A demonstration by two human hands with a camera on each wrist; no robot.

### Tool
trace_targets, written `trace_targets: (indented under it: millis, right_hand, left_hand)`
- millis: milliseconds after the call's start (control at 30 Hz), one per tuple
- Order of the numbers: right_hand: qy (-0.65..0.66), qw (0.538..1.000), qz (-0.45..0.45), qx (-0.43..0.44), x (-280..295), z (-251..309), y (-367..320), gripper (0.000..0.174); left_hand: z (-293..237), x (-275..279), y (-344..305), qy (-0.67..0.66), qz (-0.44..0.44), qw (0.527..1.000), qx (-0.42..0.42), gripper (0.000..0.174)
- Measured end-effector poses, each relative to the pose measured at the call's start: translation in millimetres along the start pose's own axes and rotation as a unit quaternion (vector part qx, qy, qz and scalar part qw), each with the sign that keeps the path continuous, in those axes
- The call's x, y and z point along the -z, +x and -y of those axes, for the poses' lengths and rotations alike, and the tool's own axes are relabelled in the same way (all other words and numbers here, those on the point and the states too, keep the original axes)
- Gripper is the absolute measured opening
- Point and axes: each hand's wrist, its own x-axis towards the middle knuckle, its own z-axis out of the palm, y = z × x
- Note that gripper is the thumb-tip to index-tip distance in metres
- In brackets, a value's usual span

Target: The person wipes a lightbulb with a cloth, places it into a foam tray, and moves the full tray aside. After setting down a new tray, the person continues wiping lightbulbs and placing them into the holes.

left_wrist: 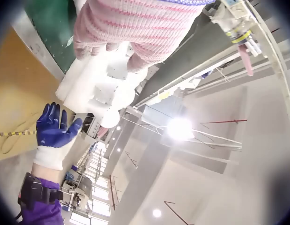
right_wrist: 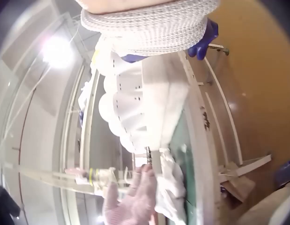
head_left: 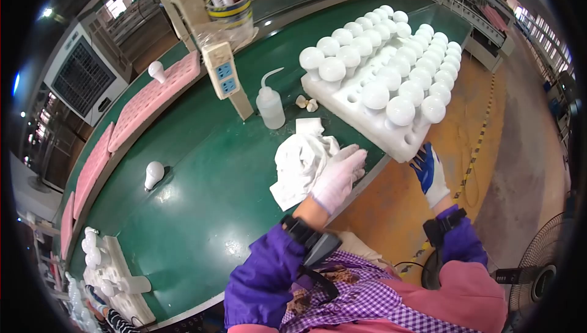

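Note:
In the head view the left hand point(head_left: 339, 177), in a pinkish-white glove, has extended fingers beside a crumpled white cloth point(head_left: 299, 165); contact with the cloth is unclear. The right hand point(head_left: 430, 177), in a white glove with blue coating, is off the table edge at the near corner of a white foam tray point(head_left: 361, 126) holding rows of white bulbs point(head_left: 400, 111). The left wrist view shows the right hand point(left_wrist: 56, 136) palm visible, fingers spread, and the left hand point(left_wrist: 135, 28) above. A cuff partly hides the right hand's blue fingers point(right_wrist: 203, 44) in the right wrist view.
A squeeze bottle point(head_left: 270, 108) stands beyond the cloth, near a post with sockets point(head_left: 226, 79). One bulb point(head_left: 154, 175) lies on the green table point(head_left: 202, 211). Pink trays point(head_left: 156, 101) line the far side; another foam tray point(head_left: 131, 296) is lower left. A fan point(head_left: 541, 272) is at right.

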Motion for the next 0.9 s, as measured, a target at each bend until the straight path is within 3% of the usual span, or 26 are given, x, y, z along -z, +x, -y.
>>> trace_targets:
  millis: [33,100,133,233,367,533,567,633,767,900]
  right_hand:
    - [0.005,1.000,-0.001,-0.001,-2.3,4.3,11.1,0.033]
    - [0.087,0.978,0.155,-0.113,-4.8,12.2,34.4,0.040]
    - [0.066,0.976,0.168,-0.120,-3.2,12.4,39.5,0.039]
    - [0.129,0.966,0.180,-0.132,-7.4,9.7,45.4,0.037]
    - [0.149,0.956,0.201,-0.152,-8.9,11.4,56.5,0.039]
    - [0.126,0.971,0.181,-0.090,-9.5,23.5,58.9,0.040]
    - [0.125,0.972,0.177,-0.090,-10.0,30.4,53.3,0.040]
    - [0.142,0.969,0.178,-0.095,-14.7,49.2,41.4,0.041]
    - [0.137,0.973,0.167,-0.080,-15.6,81.4,11.2,0.040]
    - [0.138,0.978,0.146,-0.060,6.2,78.1,0.4,0.041]
  left_hand:
    - [5.3,-4.5,19.9,-0.004,-0.027,1.000,0.013,0.049]
    - [17.0,-9.9,70.2,0.015,-0.047,0.999,0.015,0.047]
    - [18.9,-10.9,85.9,0.025,-0.066,0.997,0.016,0.045]
    - [18.5,-20.1,114.0,-0.054,-0.123,0.991,0.005,0.042]
    - [10.0,-25.4,123.5,-0.050,-0.169,0.984,0.034,0.052]
    - [4.0,-40.1,121.0,-0.072,-0.208,0.975,0.029,0.058]
    - [4.1,-44.4,117.3,-0.069,-0.205,0.976,0.030,0.058]
    - [1.2,-55.8,111.5,-0.181,-0.115,0.977,-0.016,0.052]
    - [-8.5,-79.9,94.6,-0.192,-0.108,0.975,0.024,0.052]
    - [0.0,-89.3,85.8,-0.151,-0.080,0.984,0.048,0.048]
